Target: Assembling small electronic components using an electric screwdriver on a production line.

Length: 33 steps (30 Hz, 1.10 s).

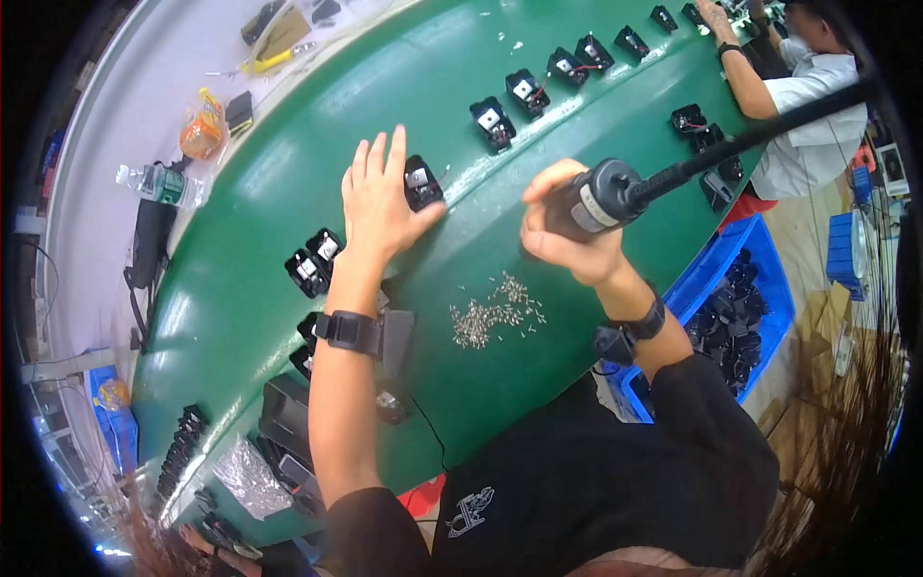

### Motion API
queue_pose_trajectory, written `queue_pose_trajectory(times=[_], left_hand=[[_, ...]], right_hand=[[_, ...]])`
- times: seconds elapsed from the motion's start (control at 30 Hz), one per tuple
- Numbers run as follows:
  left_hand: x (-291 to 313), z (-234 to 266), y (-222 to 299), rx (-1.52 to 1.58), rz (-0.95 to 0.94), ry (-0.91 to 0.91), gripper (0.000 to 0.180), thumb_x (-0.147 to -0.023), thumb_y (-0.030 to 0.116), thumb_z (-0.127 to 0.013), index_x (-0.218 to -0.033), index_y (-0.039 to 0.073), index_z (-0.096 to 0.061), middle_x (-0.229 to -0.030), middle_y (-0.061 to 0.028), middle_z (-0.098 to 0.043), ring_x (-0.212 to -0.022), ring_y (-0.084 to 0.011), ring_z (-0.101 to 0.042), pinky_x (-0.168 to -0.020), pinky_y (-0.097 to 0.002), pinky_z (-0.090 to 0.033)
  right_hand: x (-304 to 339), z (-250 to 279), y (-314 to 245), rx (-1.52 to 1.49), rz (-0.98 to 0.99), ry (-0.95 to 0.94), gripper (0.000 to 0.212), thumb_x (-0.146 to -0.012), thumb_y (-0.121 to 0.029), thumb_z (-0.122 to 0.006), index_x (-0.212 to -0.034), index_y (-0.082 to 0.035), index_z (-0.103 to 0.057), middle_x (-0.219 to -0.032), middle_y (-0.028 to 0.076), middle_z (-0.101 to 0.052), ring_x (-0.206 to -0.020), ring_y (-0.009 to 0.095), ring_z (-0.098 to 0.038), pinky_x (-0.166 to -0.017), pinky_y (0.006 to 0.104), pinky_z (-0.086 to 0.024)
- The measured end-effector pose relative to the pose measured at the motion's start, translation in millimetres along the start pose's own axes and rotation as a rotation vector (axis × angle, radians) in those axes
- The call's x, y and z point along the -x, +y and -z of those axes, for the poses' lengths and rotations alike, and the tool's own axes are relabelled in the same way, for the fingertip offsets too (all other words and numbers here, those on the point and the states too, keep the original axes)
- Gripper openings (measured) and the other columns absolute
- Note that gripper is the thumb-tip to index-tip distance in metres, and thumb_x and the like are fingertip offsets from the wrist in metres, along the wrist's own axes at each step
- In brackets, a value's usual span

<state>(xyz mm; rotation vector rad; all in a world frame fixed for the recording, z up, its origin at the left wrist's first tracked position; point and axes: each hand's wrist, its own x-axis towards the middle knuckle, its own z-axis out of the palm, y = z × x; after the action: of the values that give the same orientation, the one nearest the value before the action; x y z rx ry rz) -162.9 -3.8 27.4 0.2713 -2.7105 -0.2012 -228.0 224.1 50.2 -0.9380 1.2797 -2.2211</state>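
Note:
My left hand reaches over the green table with its fingers stretched out and the thumb apart. Just right of its fingers lies a small black plastic housing with a white part inside; the thumb is close to its lower edge, and I cannot tell whether they touch. My right hand is wrapped round a black electric screwdriver, whose thick cable runs off to the upper right. The screwdriver's tip is hidden from view. Below and between the hands, a pile of small screws is scattered on the table.
More black housings stand in a row toward the far right, others beside my left forearm. A blue crate full of black parts stands at the right. A co-worker sits far right. A plastic bottle lies at the left.

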Motion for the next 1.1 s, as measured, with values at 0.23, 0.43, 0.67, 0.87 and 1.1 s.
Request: queue_pose_trajectory(times=[0.23,0.43,0.67,0.87,1.1], left_hand=[[82.4,25.0,58.4,0.27,0.021,-0.15,0.017,-0.076,0.007,-0.068,-0.094,0.007,-0.069,-0.087,-0.0087,-0.062,-0.084,-0.0282,-0.063,-0.073,-0.0367,-0.052],[113.2,10.8,63.2,0.137,0.046,-0.205,0.011,-0.076,0.013,-0.07,-0.086,0.009,-0.072,-0.08,-0.0045,-0.059,-0.075,-0.0233,-0.062,-0.064,-0.0359,-0.05],[117.6,-3.7,66.2,0.178,0.025,-0.138,0.007,-0.078,0.016,-0.069,-0.077,0.009,-0.067,-0.078,-0.0053,-0.057,-0.072,-0.0236,-0.062,-0.061,-0.0361,-0.05],[116.6,-3.8,65.3,0.258,0.104,-0.107,0.01,-0.078,0.017,-0.07,-0.081,0.008,-0.068,-0.08,-0.0061,-0.058,-0.075,-0.0245,-0.063,-0.063,-0.036,-0.05],[113.6,-2.7,72.0,0.321,0.135,-0.155,0.013,-0.077,0.017,-0.071,-0.088,0.01,-0.07,-0.086,-0.0055,-0.058,-0.076,-0.0249,-0.063,-0.064,-0.0368,-0.05]], right_hand=[[25.3,7.2,9.0,0.089,0.124,0.133,0.031,-0.072,0.009,-0.065,-0.1,0.003,-0.052,-0.066,0.003,-0.055,-0.056,0.007,-0.051,-0.052,0.0218,-0.04],[14.2,11.8,4.2,0.19,0.03,0.13,0.033,-0.071,0.005,-0.064,-0.101,0.002,-0.052,-0.067,0.006,-0.054,-0.056,0.013,-0.054,-0.059,0.0291,-0.049],[14.1,2.6,-0.2,0.194,0.044,0.198,0.029,-0.07,0.005,-0.066,-0.098,0.003,-0.055,-0.066,0.005,-0.057,-0.056,0.011,-0.054,-0.055,0.0256,-0.046],[28.1,-8.1,-5.6,0.094,0.201,0.134,0.028,-0.071,0.012,-0.061,-0.097,0.004,-0.052,-0.067,0.005,-0.054,-0.056,0.01,-0.053,-0.051,0.0225,-0.043],[34.9,-18.7,-14.9,0.113,0.215,0.069,0.03,-0.071,0.012,-0.062,-0.098,0.005,-0.051,-0.068,0.006,-0.056,-0.06,0.01,-0.055,-0.056,0.0238,-0.046]])
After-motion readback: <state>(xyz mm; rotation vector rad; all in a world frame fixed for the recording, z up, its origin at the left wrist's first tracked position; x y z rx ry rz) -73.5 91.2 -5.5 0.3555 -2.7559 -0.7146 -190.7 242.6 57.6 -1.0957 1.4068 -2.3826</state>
